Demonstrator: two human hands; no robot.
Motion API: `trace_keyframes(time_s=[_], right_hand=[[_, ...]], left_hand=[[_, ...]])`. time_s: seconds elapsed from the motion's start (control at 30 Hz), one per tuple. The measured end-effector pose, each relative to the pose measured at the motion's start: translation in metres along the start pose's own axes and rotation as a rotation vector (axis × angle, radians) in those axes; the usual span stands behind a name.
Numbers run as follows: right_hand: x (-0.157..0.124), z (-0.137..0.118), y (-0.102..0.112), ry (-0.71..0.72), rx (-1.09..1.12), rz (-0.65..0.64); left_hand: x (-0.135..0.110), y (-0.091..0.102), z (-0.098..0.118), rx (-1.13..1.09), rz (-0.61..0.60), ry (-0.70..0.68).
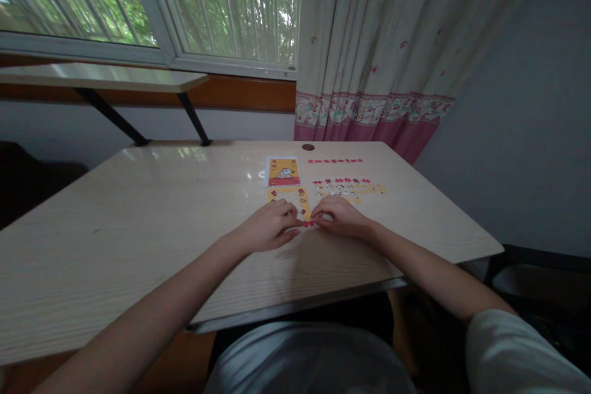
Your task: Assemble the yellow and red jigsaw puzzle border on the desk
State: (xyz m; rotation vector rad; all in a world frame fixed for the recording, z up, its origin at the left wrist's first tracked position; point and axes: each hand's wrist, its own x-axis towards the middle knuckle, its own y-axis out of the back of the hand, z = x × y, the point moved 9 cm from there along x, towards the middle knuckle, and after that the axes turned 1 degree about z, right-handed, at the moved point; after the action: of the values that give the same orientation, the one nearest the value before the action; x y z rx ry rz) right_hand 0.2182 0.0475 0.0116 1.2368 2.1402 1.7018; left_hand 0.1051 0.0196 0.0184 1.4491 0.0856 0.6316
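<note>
Left grip [271, 225], right grip [340, 217], one picture card [283, 173]

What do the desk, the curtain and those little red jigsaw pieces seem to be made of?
Desk: probably wood-grain laminate, smooth and slightly glossy, going by fine streaks and bright reflections.
Curtain: fabric, matte, since it hangs in soft folds.
Red jigsaw pieces: perhaps printed cardboard; they look flat with knobbed outlines, but are too small to settle material or finish.

Looks like home: flowered curtain [369, 43], barred window [231, 6], wood-grain desk [161, 215]
</note>
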Motion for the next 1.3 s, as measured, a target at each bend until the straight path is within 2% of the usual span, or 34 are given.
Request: trace_keyframes(time_s=[0.13, 0.33, 0.7, 0.83, 0.97, 1.13, 1.23, 1.3], right_hand=[[0.001, 0.008, 0.000, -0.066, -0.017, 0.026], [0.002, 0.011, -0.006, -0.132, -0.049, -0.035], [0.003, 0.010, -0.007, -0.146, -0.047, -0.050], [0.003, 0.012, -0.003, -0.129, -0.007, -0.010], [0.004, 0.020, 0.010, -0.158, 0.027, 0.072], [0.008, 0.058, 0.037, -0.286, -0.073, 0.136], [0.012, 0.101, 0.052, -0.395, -0.243, 0.086], [0.011, 0.138, 0.064, -0.547, -0.352, 0.044]], left_hand=[[0.000, 0.002, 0.000, -0.033, 0.015, 0.007], [-0.001, -0.003, 0.001, -0.019, -0.027, -0.005], [-0.001, -0.005, 0.001, -0.031, -0.037, -0.002], [-0.002, 0.002, -0.007, -0.043, -0.011, 0.039], [-0.007, 0.015, -0.027, -0.007, 0.040, 0.115], [-0.017, 0.027, -0.054, 0.013, 0.101, 0.190], [-0.021, 0.031, -0.066, 0.026, 0.137, 0.217], [-0.023, 0.031, -0.071, 0.040, 0.147, 0.231]])
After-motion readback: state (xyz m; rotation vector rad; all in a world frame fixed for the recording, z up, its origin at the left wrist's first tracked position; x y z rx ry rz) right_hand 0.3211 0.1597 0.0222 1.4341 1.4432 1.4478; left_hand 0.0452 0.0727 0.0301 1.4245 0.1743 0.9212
